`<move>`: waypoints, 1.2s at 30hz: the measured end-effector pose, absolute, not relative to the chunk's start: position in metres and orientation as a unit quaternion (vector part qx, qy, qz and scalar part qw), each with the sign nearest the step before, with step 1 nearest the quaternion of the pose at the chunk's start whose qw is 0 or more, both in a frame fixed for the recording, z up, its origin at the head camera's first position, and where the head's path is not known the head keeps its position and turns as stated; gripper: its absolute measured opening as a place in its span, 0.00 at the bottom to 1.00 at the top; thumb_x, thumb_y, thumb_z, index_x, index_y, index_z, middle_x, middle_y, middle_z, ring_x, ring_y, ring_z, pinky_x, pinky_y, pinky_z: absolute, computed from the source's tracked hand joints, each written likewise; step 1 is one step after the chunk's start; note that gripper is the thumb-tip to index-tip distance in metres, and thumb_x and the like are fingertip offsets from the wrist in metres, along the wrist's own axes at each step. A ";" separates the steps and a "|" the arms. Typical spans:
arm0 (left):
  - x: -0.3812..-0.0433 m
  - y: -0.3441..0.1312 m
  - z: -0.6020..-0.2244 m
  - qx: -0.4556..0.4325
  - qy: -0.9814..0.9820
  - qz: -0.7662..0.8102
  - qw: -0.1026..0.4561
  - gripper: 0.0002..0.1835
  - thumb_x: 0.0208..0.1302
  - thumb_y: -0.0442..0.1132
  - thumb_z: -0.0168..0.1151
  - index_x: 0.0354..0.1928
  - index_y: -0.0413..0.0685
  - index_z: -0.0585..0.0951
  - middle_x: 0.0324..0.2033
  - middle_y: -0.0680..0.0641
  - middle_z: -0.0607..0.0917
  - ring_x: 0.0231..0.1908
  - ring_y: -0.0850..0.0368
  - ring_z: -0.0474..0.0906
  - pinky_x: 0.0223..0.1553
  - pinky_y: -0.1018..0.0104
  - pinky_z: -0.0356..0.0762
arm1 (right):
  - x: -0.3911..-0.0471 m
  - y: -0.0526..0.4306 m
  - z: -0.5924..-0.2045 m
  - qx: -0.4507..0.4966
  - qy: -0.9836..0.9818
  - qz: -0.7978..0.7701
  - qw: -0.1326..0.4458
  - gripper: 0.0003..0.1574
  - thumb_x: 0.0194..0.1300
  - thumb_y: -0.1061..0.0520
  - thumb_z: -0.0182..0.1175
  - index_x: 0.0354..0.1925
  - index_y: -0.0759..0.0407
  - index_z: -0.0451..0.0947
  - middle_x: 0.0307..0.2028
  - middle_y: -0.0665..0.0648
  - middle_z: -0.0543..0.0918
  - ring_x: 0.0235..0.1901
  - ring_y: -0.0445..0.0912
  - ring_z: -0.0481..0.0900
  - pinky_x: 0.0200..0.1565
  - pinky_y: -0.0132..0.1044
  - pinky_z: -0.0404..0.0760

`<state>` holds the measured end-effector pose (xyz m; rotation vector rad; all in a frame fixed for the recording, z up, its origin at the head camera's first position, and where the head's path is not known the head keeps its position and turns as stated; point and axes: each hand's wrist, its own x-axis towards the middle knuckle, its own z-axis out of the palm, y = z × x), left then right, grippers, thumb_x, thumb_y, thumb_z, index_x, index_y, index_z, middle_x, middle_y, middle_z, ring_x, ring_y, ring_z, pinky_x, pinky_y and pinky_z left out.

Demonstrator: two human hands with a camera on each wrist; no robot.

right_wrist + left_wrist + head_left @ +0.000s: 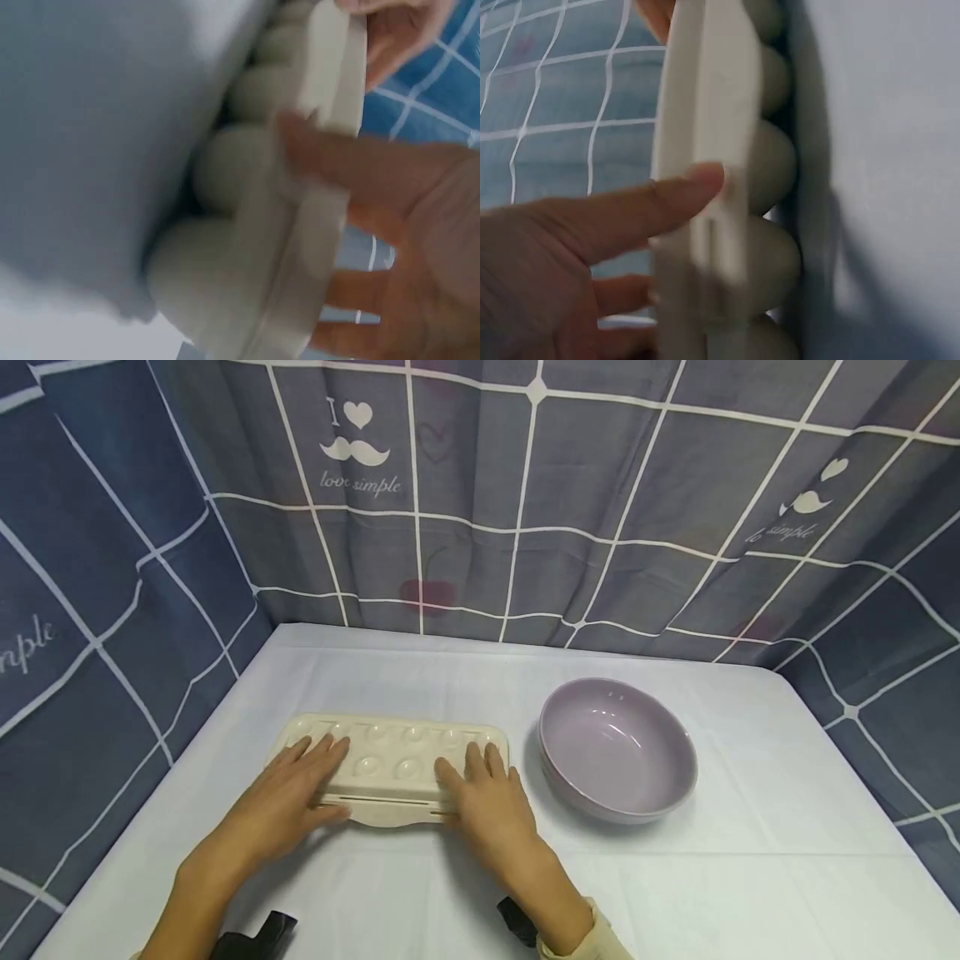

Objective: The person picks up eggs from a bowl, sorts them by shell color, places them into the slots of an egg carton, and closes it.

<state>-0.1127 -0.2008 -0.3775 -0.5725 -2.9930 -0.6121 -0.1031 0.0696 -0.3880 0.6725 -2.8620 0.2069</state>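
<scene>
A cream plastic egg box (387,781) with rows of round bumps on its lid lies on the white table, lid down on the base. My left hand (277,797) rests over its left part, fingers stretched on the lid and thumb against the front edge. On the right part my right hand (495,818) lies the same way, fingers spread. In the left wrist view the left thumb (656,206) touches the front lip above the rounded cups (772,161). The right thumb (360,165), blurred, is at that lip too. Whatever is inside stays hidden.
A lilac bowl (618,752) stands on the white tablecloth (750,810) just right of the box. Checked grey-blue curtains (480,468) hang behind and at both sides. Black wrist devices (258,935) show at the near edge.
</scene>
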 end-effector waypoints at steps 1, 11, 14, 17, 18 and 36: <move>-0.112 -0.198 -0.378 -0.187 -0.964 -0.188 0.012 0.48 0.52 0.46 0.76 0.72 0.37 0.64 0.68 0.29 0.64 0.68 0.25 0.53 0.64 0.31 0.51 | -0.102 0.067 -0.390 0.221 -0.968 0.053 0.102 0.39 0.52 0.50 0.77 0.61 0.49 0.74 0.58 0.68 0.75 0.60 0.66 0.71 0.48 0.61 0.79; -0.105 -0.177 -0.392 -0.202 -0.972 -0.063 0.102 0.43 0.41 0.36 0.82 0.61 0.28 0.73 0.59 0.23 0.72 0.58 0.21 0.67 0.57 0.34 0.67 | -0.096 0.060 -0.401 0.207 -0.963 -0.017 0.171 0.32 0.57 0.65 0.69 0.59 0.49 0.75 0.57 0.71 0.76 0.59 0.67 0.73 0.44 0.61 0.81; -0.104 -0.172 -0.394 -0.205 -0.968 -0.042 0.140 0.43 0.37 0.34 0.83 0.59 0.27 0.74 0.55 0.22 0.75 0.54 0.21 0.70 0.57 0.36 0.69 | -0.095 0.060 -0.401 0.211 -0.962 -0.033 0.171 0.33 0.57 0.63 0.69 0.60 0.49 0.74 0.57 0.71 0.77 0.59 0.67 0.73 0.44 0.61 0.81; -0.102 -0.170 -0.395 -0.198 -0.967 -0.037 0.153 0.44 0.35 0.34 0.84 0.58 0.27 0.74 0.54 0.23 0.75 0.52 0.21 0.72 0.56 0.37 0.70 | -0.094 0.059 -0.401 0.209 -0.964 -0.044 0.156 0.35 0.56 0.61 0.71 0.61 0.48 0.72 0.59 0.71 0.76 0.60 0.66 0.73 0.45 0.61 0.80; -0.101 -0.170 -0.395 -0.195 -0.968 -0.034 0.154 0.44 0.35 0.34 0.84 0.58 0.27 0.75 0.54 0.23 0.75 0.52 0.21 0.72 0.56 0.37 0.71 | -0.093 0.058 -0.401 0.207 -0.965 -0.048 0.151 0.36 0.56 0.61 0.71 0.61 0.48 0.71 0.59 0.71 0.76 0.60 0.66 0.73 0.46 0.61 0.80; -0.100 -0.167 -0.398 -0.175 -0.967 -0.032 0.183 0.46 0.30 0.35 0.85 0.58 0.29 0.76 0.55 0.24 0.77 0.52 0.24 0.74 0.55 0.40 0.72 | -0.087 0.053 -0.404 0.207 -0.952 -0.135 0.181 0.38 0.57 0.57 0.71 0.64 0.50 0.70 0.58 0.69 0.78 0.58 0.60 0.77 0.48 0.60 0.80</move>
